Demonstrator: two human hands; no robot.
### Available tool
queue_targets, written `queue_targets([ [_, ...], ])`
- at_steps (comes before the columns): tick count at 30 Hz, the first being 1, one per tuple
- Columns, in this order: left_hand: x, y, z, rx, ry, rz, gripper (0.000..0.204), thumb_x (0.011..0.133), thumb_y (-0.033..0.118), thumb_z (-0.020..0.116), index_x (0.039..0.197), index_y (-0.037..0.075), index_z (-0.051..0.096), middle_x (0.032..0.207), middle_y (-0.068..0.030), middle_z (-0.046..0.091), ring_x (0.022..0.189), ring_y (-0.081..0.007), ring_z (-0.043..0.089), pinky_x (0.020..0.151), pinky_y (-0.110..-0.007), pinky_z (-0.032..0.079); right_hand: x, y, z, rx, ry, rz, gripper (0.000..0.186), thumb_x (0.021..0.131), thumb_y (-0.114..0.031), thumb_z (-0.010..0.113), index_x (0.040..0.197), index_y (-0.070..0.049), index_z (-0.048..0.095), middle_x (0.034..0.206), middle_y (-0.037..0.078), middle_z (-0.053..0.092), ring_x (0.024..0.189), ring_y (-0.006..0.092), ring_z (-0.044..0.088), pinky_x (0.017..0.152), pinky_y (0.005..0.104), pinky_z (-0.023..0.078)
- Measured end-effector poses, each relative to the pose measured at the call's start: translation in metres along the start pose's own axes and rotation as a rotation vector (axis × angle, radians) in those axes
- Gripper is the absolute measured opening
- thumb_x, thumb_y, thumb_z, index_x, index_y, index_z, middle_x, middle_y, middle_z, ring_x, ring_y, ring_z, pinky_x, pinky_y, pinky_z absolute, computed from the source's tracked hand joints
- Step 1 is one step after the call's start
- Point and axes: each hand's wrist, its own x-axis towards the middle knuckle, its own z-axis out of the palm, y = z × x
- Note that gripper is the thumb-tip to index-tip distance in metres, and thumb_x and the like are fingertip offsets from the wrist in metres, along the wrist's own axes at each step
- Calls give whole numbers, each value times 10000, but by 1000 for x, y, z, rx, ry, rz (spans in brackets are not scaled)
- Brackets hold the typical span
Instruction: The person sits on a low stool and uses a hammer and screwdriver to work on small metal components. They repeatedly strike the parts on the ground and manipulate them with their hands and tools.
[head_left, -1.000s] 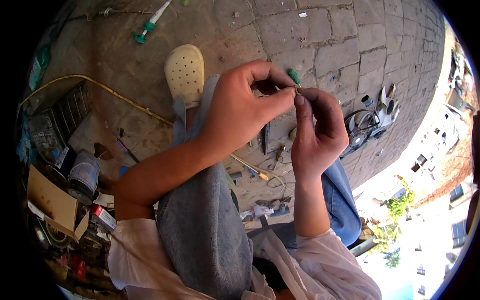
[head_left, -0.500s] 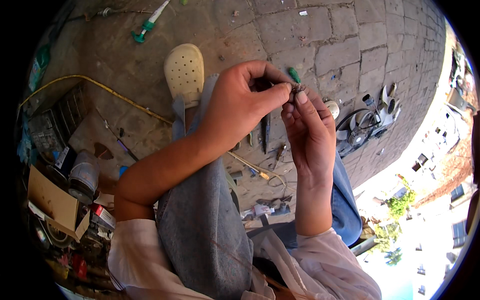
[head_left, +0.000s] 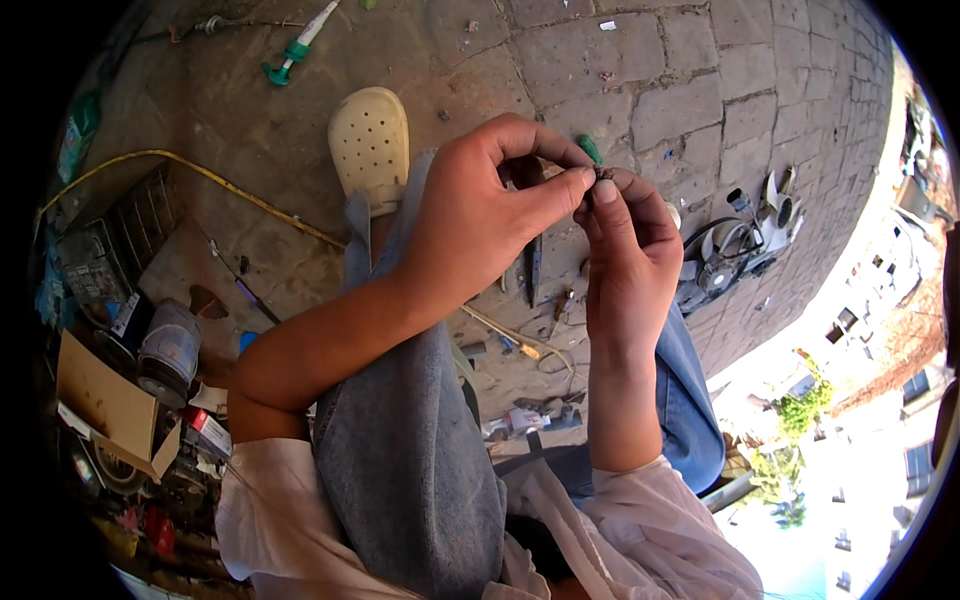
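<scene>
My left hand [head_left: 485, 195] comes in from the left, its thumb and index finger pinched at the tips. They meet the thumb and fingers of my right hand [head_left: 635, 235], also closed in a pinch. Between the fingertips is a small dark reddish-brown piece [head_left: 602, 174], mostly covered and too small to name. Both hands are held in the air above my knees, over the paved ground. Just beyond the fingertips, a green object [head_left: 589, 148] shows on the ground.
A cream clog [head_left: 369, 140] is on my foot. To the right lies a black fan assembly [head_left: 722, 250]. A yellow cable [head_left: 230, 185], a battery [head_left: 98, 260], a grey cylindrical can [head_left: 168, 350] and an open cardboard box [head_left: 105, 400] are at left. A green-and-white hand pump [head_left: 298, 50] lies farther off.
Both hands have shifted slightly to the right. My right hand has turned a little, its fingers more curled, and less of the small piece shows between the fingertips.
</scene>
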Motion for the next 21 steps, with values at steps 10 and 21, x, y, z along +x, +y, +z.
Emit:
queue_targets([
  [10, -1, 5, -1, -143, -3, -98, 106, 831, 19, 645, 930, -14, 627, 882, -32, 655, 810, -65, 592, 742, -203, 477, 1, 16, -3, -468, 6, -466, 105, 855, 47, 622, 956, 41, 595, 931, 68, 630, 835, 102, 594, 755, 230, 492],
  [21, -1, 2, 2, -184, -4, -98, 82, 840, 13, 630, 913, -22, 617, 869, -53, 657, 803, -78, 604, 749, -216, 491, -2, 5, 1, -10, -16, -17, 126, 901, -50, 612, 976, 51, 613, 910, 50, 647, 818, 85, 587, 765, 224, 482],
])
